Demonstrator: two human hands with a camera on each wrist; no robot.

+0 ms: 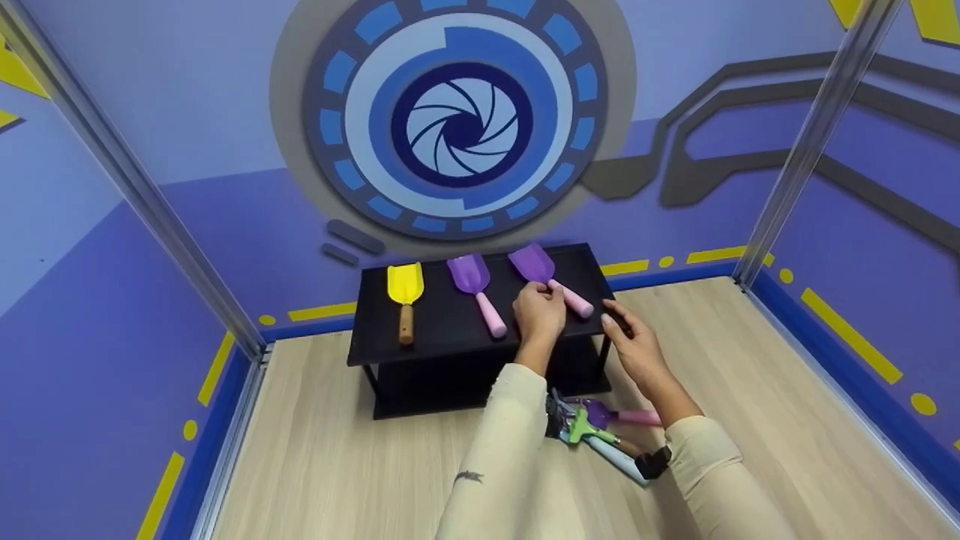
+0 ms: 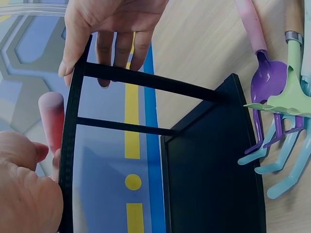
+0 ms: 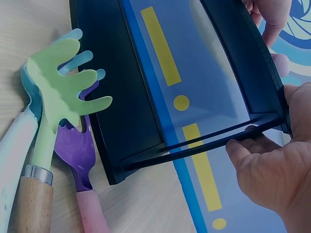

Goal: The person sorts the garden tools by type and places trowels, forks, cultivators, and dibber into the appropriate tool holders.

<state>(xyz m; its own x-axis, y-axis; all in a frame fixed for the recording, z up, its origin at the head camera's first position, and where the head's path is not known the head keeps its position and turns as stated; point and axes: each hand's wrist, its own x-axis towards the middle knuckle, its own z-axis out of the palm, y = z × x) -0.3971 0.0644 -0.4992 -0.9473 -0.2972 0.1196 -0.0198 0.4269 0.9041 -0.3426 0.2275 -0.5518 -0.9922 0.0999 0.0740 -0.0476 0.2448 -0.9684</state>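
On the top board of a black two-tier shelf [image 1: 435,341] lie a yellow hand shovel [image 1: 406,285] with a wooden handle and two purple hand shovels with pink handles, one in the middle [image 1: 471,274] and one on the right [image 1: 531,262]. My left hand [image 1: 540,315] pinches the right-hand shovel by its handle near the blade; its fingertips are partly hidden. At the shelf's right end, my right hand [image 1: 637,345] grips the board's edge, thumb above and fingers below, as the right wrist view shows of this hand [image 3: 267,170].
In front of the shelf's right end, hand rakes lie piled on the wooden floor: a green one [image 3: 60,80], a light blue one [image 2: 284,155] and a purple one [image 3: 77,148]. Printed wall panels [image 1: 225,247] stand behind and at both sides, with metal posts [image 1: 814,142] at the corners.
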